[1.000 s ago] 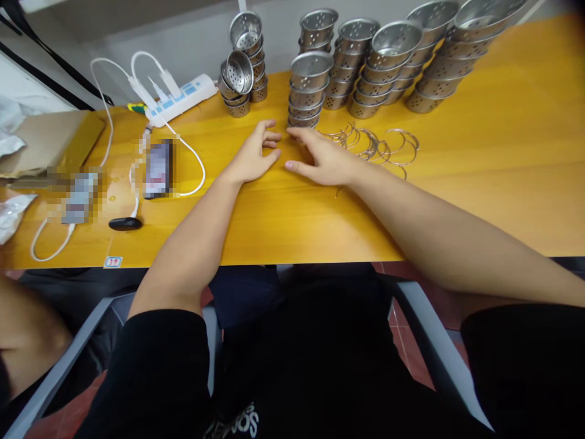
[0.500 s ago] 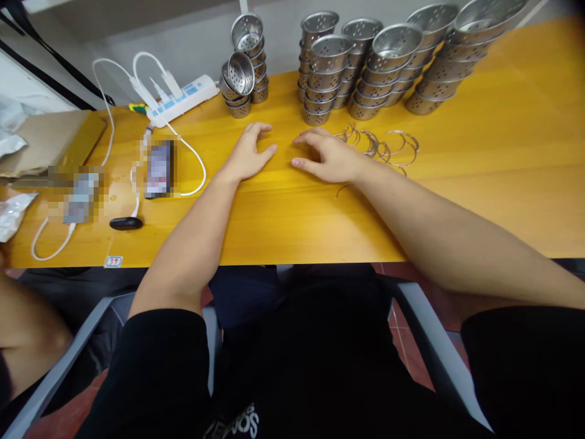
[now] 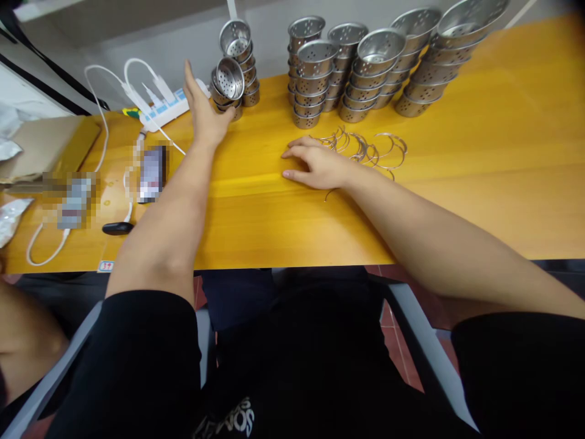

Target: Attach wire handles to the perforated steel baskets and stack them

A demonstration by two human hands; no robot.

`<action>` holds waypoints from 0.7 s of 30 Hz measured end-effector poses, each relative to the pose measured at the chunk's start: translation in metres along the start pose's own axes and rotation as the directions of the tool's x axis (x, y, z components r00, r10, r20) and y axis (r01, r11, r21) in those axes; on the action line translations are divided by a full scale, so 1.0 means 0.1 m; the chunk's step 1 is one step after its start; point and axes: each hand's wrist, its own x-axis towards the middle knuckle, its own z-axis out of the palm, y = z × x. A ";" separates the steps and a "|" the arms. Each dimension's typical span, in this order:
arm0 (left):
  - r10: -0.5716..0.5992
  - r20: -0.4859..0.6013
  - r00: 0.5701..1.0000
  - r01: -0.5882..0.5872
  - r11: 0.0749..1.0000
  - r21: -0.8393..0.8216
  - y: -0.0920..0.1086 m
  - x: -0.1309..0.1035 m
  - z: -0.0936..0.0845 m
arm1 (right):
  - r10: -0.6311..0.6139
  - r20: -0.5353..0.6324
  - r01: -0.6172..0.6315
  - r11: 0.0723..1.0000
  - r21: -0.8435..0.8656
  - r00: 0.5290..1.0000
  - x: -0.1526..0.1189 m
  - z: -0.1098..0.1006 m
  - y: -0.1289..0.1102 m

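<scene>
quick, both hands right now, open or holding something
Left hand: open, beside the tilted cup; contact can't be told.
Right hand: open, fingers loosely curved, nothing visibly held, near the wire loops.

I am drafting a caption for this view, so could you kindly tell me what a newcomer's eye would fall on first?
Most likely the tall stacks of perforated metal cups along the back of the yellow table. Next, perhaps, the left hand, spread open close to a tilted cup on a short stack, and the right hand beside thin curved wires.
</scene>
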 end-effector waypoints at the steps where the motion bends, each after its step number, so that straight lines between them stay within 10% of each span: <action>1: -0.152 -0.129 0.980 0.163 0.984 0.076 0.09 0.07 -0.01 | -0.003 0.002 0.003 1.000 0.000 1.000 -0.01 0.00 0.00; 5: -0.016 -0.037 0.999 0.015 1.000 -0.025 0.24 0.26 0.00 | 0.006 0.007 -0.006 1.000 0.014 1.000 -0.02 0.00 -0.02; 12: 0.091 -0.082 0.992 -0.107 0.971 -0.212 -0.12 0.41 0.07 | 0.010 0.009 -0.010 1.000 0.021 1.000 -0.02 0.00 -0.02; 17: 0.075 -0.281 0.957 -0.130 0.974 -0.184 -0.20 0.33 -0.21 | 0.006 0.000 -0.006 0.998 0.057 1.000 -0.01 0.01 -0.03; 21: 0.174 -0.176 0.969 -0.218 0.936 -0.275 0.02 -0.03 -0.20 | 0.044 -0.061 -0.039 0.996 0.082 0.997 0.00 0.03 -0.05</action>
